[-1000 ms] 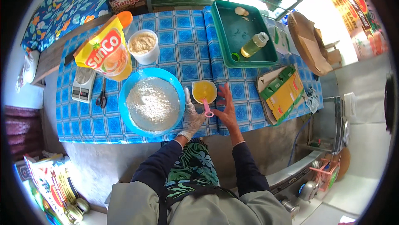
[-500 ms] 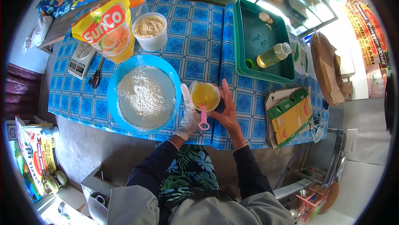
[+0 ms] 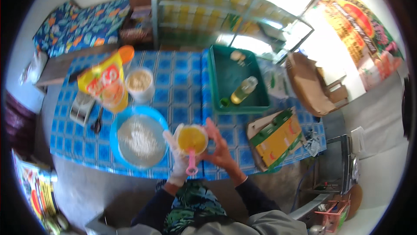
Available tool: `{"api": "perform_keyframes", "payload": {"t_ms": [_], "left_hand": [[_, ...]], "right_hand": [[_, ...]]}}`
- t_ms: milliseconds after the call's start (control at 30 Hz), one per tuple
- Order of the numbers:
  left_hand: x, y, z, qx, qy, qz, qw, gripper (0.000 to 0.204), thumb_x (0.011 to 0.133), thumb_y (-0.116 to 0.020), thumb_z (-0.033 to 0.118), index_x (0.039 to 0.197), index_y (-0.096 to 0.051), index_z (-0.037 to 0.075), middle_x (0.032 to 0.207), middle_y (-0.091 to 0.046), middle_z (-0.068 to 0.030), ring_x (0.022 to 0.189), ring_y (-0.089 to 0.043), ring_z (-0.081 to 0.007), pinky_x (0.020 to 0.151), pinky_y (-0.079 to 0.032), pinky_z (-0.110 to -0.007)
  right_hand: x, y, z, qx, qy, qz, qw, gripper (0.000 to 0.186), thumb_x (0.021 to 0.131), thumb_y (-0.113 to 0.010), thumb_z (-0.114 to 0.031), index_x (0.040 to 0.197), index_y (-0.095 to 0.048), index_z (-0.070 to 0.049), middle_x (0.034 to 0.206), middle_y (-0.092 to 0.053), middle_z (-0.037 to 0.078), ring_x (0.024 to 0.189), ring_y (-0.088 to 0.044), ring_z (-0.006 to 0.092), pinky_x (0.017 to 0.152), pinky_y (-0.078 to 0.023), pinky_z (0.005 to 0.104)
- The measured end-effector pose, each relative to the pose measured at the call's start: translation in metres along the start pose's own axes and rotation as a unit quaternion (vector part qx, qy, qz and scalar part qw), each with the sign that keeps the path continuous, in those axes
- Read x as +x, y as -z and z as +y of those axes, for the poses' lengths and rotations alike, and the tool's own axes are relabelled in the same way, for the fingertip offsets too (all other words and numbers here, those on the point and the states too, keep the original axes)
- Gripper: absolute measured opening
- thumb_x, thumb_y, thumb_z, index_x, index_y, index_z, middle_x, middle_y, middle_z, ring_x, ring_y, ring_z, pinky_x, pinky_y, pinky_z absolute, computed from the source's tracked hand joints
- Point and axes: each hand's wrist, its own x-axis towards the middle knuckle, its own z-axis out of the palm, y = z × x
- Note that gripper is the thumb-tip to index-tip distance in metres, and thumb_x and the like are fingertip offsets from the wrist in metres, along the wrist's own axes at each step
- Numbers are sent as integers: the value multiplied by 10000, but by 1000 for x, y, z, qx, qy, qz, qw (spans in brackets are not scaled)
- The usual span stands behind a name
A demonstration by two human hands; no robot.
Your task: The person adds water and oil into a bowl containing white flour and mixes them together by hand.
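Note:
My gloved left hand [image 3: 177, 157] and my bare right hand [image 3: 217, 150] are wrapped round the sides of a small cup of yellow liquid [image 3: 192, 139], with a pink spoon [image 3: 191, 162] in it. A blue bowl of white powder [image 3: 143, 144] lies just left of them. Behind that stand a yellow pouch [image 3: 104, 85] and a white tub of beige crumbly stuff [image 3: 140, 81]. The picture is blurred.
The checked table [image 3: 74, 144] holds a scale [image 3: 81, 109], scissors [image 3: 97, 122], a green tray [image 3: 234, 65] with a bottle [image 3: 243, 91] and shells, and flattened yellow-green cardboard [image 3: 276, 139]. A glass cabinet stands behind, a brown cardboard piece [image 3: 304, 83] at right.
The camera view has shifted, so the table sits lower in the picture and is blurred. My hands have closed round the cup and hold it slightly nearer my body.

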Motion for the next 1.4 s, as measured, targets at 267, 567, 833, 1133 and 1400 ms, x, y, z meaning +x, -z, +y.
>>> {"api": "perform_keyframes", "payload": {"t_ms": [267, 567, 833, 1133, 1400], "left_hand": [[-12, 7, 101, 40, -106, 62, 992, 920, 758, -845, 103, 1468, -262, 60, 1302, -550, -111, 1160, -582, -212, 967, -519, -391], [-12, 72, 150, 72, -31, 46, 996, 746, 801, -820, 134, 1406, -391, 44, 1243, -592, -89, 1113, -611, -219, 935, -527, -351], [13, 117, 164, 19, -144, 83, 986, 1147, 820, -793, 126, 1578, 68, 114, 1468, -385, -133, 1287, -467, -246, 1085, -408, -382], [9, 165, 167, 77, -118, 100, 985, 1340, 722, -875, 209, 1556, 168, 102, 1442, -391, -138, 1270, -477, -261, 1078, -410, -377], [17, 185, 162, 152, -135, 66, 977, 1383, 671, -888, 104, 1547, 183, 83, 1381, -439, -143, 1225, -518, -265, 1049, -440, -376]], "right_hand": [[24, -20, -94, 14, -14, -32, 999, 1121, 662, -883, -162, 1563, -224, -66, 1486, -445, 155, 1246, -502, 296, 936, -474, 385], [51, -96, -106, 19, 28, -46, 998, 1084, 680, -899, -250, 1548, -273, -85, 1557, -349, 147, 1330, -432, 325, 994, -451, 412], [80, -140, -167, -183, 168, 12, 969, 791, 640, -834, -198, 1376, -554, -128, 1500, -365, 256, 1260, -432, 460, 1052, -368, 530], [109, -183, -158, -151, 182, -60, 970, 283, 682, -782, -44, 956, -721, -78, 1028, -642, 115, 907, -607, 317, 756, -505, 395], [127, -175, -143, -100, 107, -32, 989, 119, 770, -789, -80, 850, -710, -41, 763, -660, 90, 718, -618, 252, 651, -500, 356]]}}
